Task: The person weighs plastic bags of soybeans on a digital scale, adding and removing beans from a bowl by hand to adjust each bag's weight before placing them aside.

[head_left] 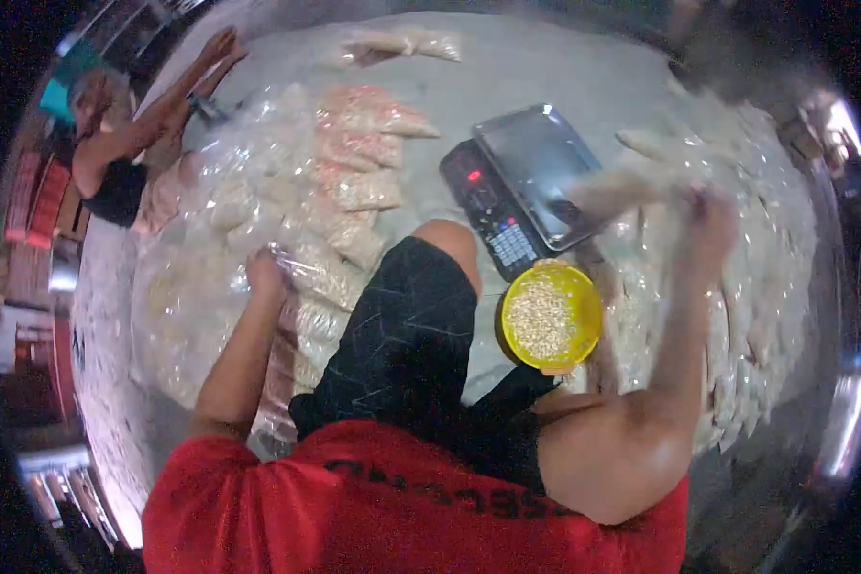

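My left hand [266, 272] is closed on the gathered end of a clear plastic bag [318, 272] of pale contents, which lies among other filled bags. Out to the right, my right hand [714, 218] is smeared by motion. It grips the end of a filled plastic bag [614, 195], also blurred, that stretches left toward the scale's metal tray [538, 158]. The scale [493, 210] shows a red lit display and a keypad. Beside my knee, a yellow bowl [595, 330] holds pale grains or kernels [542, 318].
Rows of filled bags [359, 191] cover the left side, some with pink contents [364, 105]. More bags [737, 287] lie on the right. Another bag [416, 43] sits at the far edge. A co-worker [124, 158] sits at the upper left with arms stretched forward.
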Available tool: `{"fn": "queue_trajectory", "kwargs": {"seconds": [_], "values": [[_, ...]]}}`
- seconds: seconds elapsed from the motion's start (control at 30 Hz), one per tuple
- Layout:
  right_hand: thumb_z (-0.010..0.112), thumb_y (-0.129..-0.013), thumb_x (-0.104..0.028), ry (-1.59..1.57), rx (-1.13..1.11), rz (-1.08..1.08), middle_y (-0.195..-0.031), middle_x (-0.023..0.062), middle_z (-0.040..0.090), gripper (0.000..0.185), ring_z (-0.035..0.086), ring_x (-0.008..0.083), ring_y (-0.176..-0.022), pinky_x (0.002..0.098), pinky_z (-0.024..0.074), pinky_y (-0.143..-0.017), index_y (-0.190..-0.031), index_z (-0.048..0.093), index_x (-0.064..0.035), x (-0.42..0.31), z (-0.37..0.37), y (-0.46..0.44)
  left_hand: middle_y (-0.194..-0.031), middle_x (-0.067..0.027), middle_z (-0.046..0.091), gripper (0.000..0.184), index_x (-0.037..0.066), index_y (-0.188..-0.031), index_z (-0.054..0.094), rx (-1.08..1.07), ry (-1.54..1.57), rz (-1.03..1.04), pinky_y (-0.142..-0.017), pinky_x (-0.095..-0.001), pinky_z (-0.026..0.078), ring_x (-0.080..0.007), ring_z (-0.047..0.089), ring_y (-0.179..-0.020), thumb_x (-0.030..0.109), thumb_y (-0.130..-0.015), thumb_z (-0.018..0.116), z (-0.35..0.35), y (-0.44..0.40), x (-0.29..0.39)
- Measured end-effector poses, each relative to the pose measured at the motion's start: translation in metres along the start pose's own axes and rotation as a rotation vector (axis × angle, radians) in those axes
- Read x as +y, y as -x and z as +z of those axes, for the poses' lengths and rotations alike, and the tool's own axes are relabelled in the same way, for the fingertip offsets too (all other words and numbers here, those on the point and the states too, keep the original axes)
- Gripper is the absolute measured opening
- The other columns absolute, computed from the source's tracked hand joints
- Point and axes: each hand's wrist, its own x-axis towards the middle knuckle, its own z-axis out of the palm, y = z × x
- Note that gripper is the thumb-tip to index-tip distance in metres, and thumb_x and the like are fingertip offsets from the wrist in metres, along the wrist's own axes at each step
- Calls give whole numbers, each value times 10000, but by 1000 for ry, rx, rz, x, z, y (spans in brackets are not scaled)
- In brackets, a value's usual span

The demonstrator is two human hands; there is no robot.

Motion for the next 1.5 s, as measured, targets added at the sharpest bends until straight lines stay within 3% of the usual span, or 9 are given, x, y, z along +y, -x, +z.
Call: {"fn": "queue_trajectory", "kwargs": {"seconds": [0.23,0.5,0.57,0.7,0.77,0.9,1.07,1.4,1.5], "values": [[559,-1057,-131,-177,22,396,-1097,144,652,158,691,251,-981,370,621,-825,-1137,497,-10,156,55,128,-991,-151,674,235,6,-1069,614,-34,30,-153,-737,-436,555,-298,662,-859,138,-958,455,-9,-8,20],[590,-1059,-178,-124,-31,641,-974,87,685,247,683,169,-829,293,566,-751,-1187,564,32,106,15,205,-1128,-203,659,294,-15,-1171,621,-191,-41,-218,-867,-453,554,-348,658,-1055,167,-996,470,-7,-31,44],[630,-1042,-210,235,-88,524,-936,69,692,268,677,140,-827,284,552,-747,-1158,615,31,67,2,215,-1272,-273,605,396,-34,-1304,589,302,-828,802,-1065,-486,459,-395,564,-1257,229,-1020,510,26,19,54],[663,-1012,-277,465,-87,427,-964,136,752,270,734,269,-873,376,572,-811,-1135,696,-39,87,-8,239,-1546,-224,457,550,-23,-1443,510,-782,-1074,714,-1200,-510,318,-435,430,-1403,316,-1009,505,110,108,68],[656,-1005,-265,512,-211,455,-1006,158,750,265,732,315,-920,399,572,-841,-1144,696,-42,88,-6,245,-1611,-175,389,571,26,-1470,519,-814,-1361,1248,-1197,-632,265,-416,348,-1484,381,-1028,457,125,73,-7],[579,-1069,-222,546,-423,293,-1011,108,735,265,712,173,-877,329,573,-816,-1215,673,-23,102,-18,257,-1678,-141,297,588,165,-1552,466,-574,-1866,1208,-1139,-793,179,-384,245,-1557,431,-1028,441,134,61,-32],[667,-930,-93,718,-334,-101,-1206,193,720,303,706,403,-1067,438,584,-909,-1231,687,-60,71,-20,232,-1745,-29,171,598,398,-1611,340,-517,-1857,828,-1087,-871,88,-338,155,-1598,436,-1033,490,123,72,8],[658,-926,-158,925,-613,-32,-1289,209,668,275,681,402,-1114,457,570,-940,-1187,713,-90,109,-31,271,-1685,-61,337,525,306,-1553,475,-505,-1827,1050,-1195,-733,126,-343,250,-1567,383,-1040,556,109,44,-10],[630,-961,-211,691,-582,97,-1246,209,676,331,663,405,-1119,451,537,-985,-1240,681,-40,86,-27,256,-1532,-140,538,407,146,-1397,638,-663,-1347,623,-1179,-583,311,-360,443,-1451,326,-1036,583,127,65,45]]}}
